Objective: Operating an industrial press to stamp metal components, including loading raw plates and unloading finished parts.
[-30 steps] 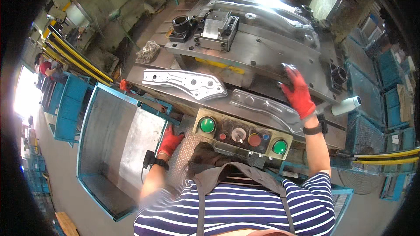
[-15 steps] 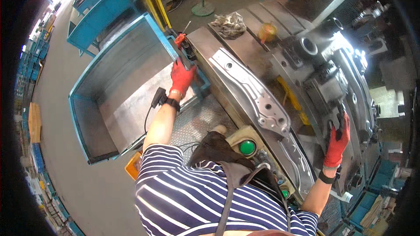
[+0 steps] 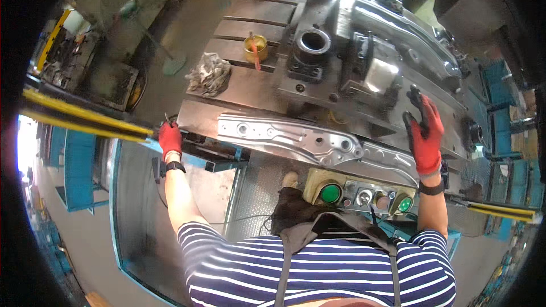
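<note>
My left hand (image 3: 170, 140), in a red glove with dark fingertips, is at the left corner of the metal press table. Its fingers are curled; a thin tip pokes out above them, but what they hold is hidden. My right hand (image 3: 426, 132), gloved alike, hovers by the lower die (image 3: 364, 74) with thumb and fingers apart and nothing between them. Between my hands a long stamped sheet-metal part (image 3: 273, 132) with round holes lies along the table's near edge. A second stamped part (image 3: 389, 159) extends from under its right end.
A crumpled rag (image 3: 209, 74) and a yellow pot (image 3: 256, 50) with an orange-handled brush stand on the slotted table. Before me is a control box (image 3: 352, 193) with green buttons. A blue-framed bin (image 3: 136, 204) stands at left; yellow-and-black bars (image 3: 85, 115) run above it.
My view has swung rightward toward the press. My left hand has moved from over the bin to the table corner, where an orange-red tool stood. My right hand remains open near the die.
</note>
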Tool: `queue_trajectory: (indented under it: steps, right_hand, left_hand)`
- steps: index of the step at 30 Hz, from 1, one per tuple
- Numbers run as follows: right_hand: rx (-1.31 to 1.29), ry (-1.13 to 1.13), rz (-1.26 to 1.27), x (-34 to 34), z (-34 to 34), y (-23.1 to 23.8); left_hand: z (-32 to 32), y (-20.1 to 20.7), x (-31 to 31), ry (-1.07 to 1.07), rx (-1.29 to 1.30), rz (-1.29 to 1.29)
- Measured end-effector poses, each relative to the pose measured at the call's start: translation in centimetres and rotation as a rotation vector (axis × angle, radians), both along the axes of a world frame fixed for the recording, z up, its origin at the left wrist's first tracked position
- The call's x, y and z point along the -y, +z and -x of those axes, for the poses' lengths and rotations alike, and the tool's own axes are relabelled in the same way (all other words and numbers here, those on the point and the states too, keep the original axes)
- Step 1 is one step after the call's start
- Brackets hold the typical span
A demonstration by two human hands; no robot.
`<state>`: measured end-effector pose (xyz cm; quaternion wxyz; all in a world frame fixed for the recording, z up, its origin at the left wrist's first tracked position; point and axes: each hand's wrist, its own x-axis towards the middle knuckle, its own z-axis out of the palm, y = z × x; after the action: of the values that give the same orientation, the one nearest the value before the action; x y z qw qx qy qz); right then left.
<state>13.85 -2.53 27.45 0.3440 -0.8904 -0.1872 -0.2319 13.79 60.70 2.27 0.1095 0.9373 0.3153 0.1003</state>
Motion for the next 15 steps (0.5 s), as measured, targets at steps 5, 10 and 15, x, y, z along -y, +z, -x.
queue_trajectory:
  steps: [5,10,15]
  right_hand:
    - [0.108,0.104,0.124,-2.9,1.5,0.6]
    - [-0.137,0.597,0.044,-11.0,3.3,-0.7]
    - [0.043,0.832,0.097,-17.8,6.2,-1.3]
  left_hand:
    - [4.5,8.1,3.9,-0.028,0.139,0.001]
    - [8.7,20.8,11.6,-0.239,0.32,0.583]
    - [9.5,28.1,21.1,-0.515,0.519,1.237]
